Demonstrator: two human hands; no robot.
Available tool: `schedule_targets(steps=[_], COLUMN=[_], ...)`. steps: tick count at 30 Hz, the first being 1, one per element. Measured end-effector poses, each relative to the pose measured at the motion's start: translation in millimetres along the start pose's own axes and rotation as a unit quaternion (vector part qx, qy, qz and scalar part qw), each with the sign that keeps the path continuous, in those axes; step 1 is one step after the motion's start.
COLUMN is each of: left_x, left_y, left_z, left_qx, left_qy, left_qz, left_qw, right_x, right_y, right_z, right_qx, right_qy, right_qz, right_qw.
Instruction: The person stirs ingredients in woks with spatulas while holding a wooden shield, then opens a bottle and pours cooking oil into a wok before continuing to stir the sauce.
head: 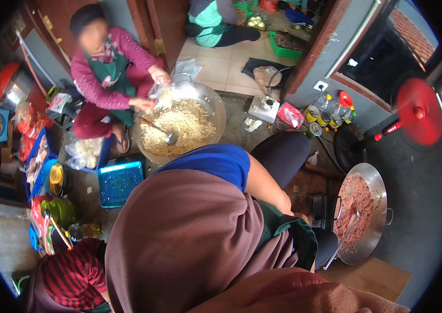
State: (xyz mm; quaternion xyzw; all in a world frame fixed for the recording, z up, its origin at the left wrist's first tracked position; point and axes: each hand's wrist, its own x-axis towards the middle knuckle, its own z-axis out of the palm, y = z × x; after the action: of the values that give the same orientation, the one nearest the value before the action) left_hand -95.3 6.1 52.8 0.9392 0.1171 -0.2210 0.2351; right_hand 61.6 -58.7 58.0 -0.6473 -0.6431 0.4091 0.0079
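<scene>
My left hand is low in my lap by the green apron, its fingers largely hidden. A blurred reddish-brown shape fills the bottom edge; whether it is my right hand or cloth, I cannot tell. To the right, a wide metal wok holds a pinkish ground mixture, with a long-handled metal utensil leaning in it. A small stove stands between the wok and my legs. At upper left, a seated person holds a clear plastic bag over a large metal pan of pale chopped food with a ladle.
A red fan, oil bottles and a white appliance stand near the wall. Behind me are a blue tray, a green gas cylinder and another person. Cardboard lies beneath the wok's edge.
</scene>
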Motion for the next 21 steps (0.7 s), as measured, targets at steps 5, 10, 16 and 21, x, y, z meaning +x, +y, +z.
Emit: schedule_targets(steps=[5,10,16,21], left_x=[-0.9,-18.4,-3.0,5.2], left_y=[-2.9,-2.9,-9.1,-6.7], left_z=[-3.7,-16.1,-8.7,-9.1], left_qx=[-0.048,-0.061,-0.044,-0.045], left_qy=[-0.009,0.019,-0.006,-0.011], left_qz=[0.018,0.034,0.066,0.052], left_qw=[0.999,0.997,0.997,0.998], right_x=[12.8,21.0,7.3,4.9], right_y=[23.5,27.3,36.3,52.7], right_z=[8.1,13.0,8.4,5.2], right_qx=[0.038,0.041,-0.008,-0.056], right_qy=[-0.038,-0.045,-0.015,0.06], right_qz=[-0.015,-0.014,-0.001,-0.004], right_qw=[0.998,0.998,1.0,0.997])
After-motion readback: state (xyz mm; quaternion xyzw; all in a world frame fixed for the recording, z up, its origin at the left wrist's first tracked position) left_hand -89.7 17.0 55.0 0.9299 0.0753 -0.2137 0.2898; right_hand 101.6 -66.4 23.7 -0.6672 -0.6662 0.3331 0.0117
